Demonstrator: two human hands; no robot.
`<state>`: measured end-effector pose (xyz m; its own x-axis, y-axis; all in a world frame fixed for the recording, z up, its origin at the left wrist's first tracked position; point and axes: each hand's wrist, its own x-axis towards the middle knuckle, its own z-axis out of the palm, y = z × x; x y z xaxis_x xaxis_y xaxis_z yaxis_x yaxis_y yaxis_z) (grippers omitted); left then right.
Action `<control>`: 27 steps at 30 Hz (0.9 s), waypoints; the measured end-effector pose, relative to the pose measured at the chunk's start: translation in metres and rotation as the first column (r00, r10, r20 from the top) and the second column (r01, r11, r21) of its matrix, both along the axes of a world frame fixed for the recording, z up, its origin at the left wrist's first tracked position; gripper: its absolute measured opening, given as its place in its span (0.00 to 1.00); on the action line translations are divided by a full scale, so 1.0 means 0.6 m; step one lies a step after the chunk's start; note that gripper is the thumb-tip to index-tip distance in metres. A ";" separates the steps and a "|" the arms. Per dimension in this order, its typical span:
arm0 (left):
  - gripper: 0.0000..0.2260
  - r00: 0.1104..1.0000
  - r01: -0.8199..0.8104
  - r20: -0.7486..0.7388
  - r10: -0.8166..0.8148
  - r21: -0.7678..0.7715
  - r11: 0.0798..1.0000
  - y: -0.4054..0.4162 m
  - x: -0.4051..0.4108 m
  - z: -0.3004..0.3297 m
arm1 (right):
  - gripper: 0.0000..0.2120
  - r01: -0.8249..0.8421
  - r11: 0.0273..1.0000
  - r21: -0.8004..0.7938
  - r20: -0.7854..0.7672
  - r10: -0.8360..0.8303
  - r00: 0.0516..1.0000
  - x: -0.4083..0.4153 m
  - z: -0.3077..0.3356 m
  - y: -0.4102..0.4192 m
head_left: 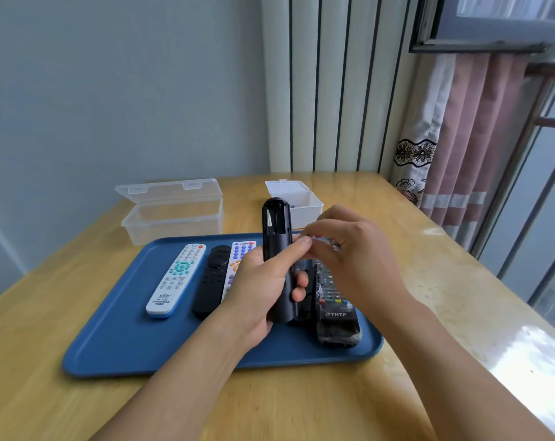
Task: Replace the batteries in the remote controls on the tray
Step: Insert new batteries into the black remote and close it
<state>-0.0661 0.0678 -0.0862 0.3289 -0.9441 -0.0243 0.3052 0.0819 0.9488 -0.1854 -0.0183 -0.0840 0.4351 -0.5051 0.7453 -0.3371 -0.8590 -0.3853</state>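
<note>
Fingers of left hand (263, 281) grip upright black remote (277, 249); right hand (349, 249) fingers curled beside it, contents unclear

A blue tray (110, 338) on a light wooden desk (63, 402); a white remote (176, 280) with teal buttons, two black remotes (211, 281) (277, 259), clear plastic box (171, 210), white box (297, 198), pink curtain (470, 138) with black floral lace trim

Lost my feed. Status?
Left hand grips black remote upright, battery bay open. Right hand pinching something small beside it, unclear what. Four remotes on tray. Nothing blocking.
</note>
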 end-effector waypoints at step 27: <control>0.06 0.919 0.069 0.393 -0.014 -0.126 0.990 -0.009 -0.004 -0.016 | 0.03 -0.109 0.929 0.353 0.378 -0.035 0.925 0.001 0.021 0.014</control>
<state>-0.0687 0.0624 -0.0958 0.2471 -0.9423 0.2259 -0.0810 0.2122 0.9739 -0.1847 -0.0097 -0.0713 0.1858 -0.7587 0.6244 -0.0781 -0.6448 -0.7603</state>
